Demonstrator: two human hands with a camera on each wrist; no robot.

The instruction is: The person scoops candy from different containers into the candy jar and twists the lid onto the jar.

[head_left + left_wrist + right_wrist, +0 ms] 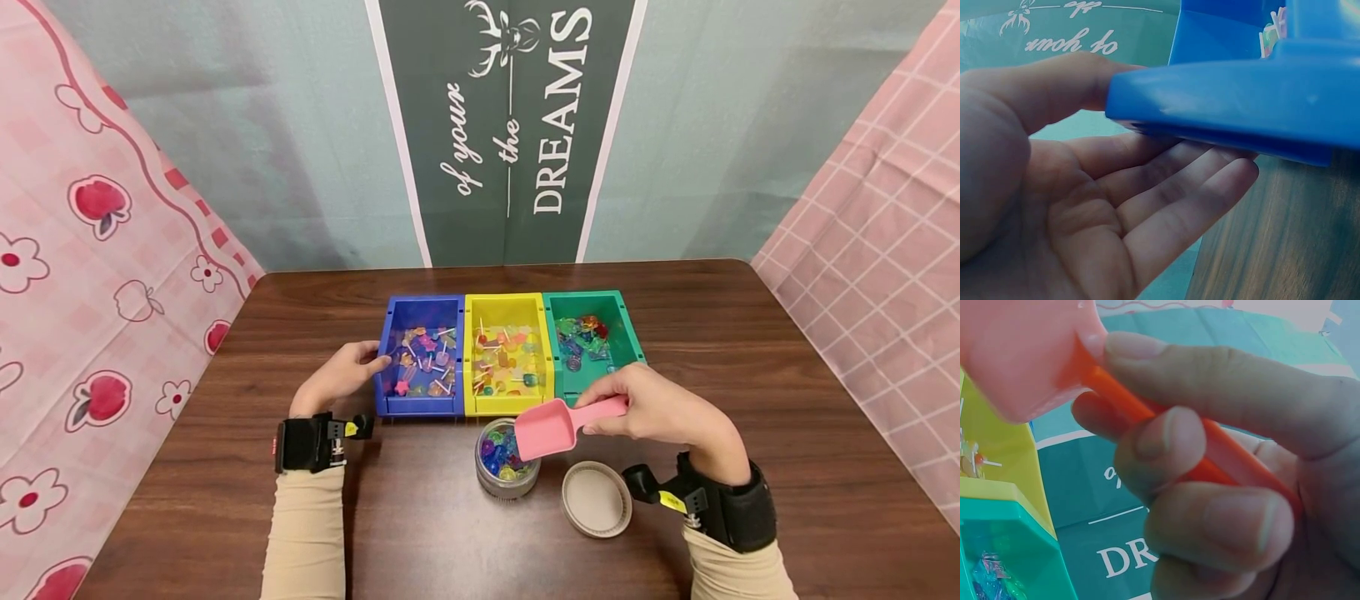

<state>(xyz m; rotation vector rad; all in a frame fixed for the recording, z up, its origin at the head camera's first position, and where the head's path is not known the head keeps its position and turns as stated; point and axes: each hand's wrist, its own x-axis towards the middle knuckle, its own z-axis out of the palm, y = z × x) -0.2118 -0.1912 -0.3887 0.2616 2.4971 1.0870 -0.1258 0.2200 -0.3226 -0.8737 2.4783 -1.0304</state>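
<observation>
My right hand (660,404) grips the handle of a pink toy scoop (545,428), with fingers curled round it and the thumb along it. The scoop looks empty and hangs over the right rim of a clear jar (506,483) of colourful translucent pieces. At the left, my left hand (337,379) holds the side of a blue bin (420,406). The left wrist view shows the thumb at the bin's upper edge (1210,94) and fairly straight fingers (1191,200) below; their tips are partly hidden. Small candy-like charms (427,362) lie in the blue bin.
Right of the blue bin stand a yellow bin (510,406) with lollipop-like charms and a green bin (626,329) with translucent pieces, all joined in a row. A round pale lid (597,500) lies right of the jar on the brown wooden table (187,517).
</observation>
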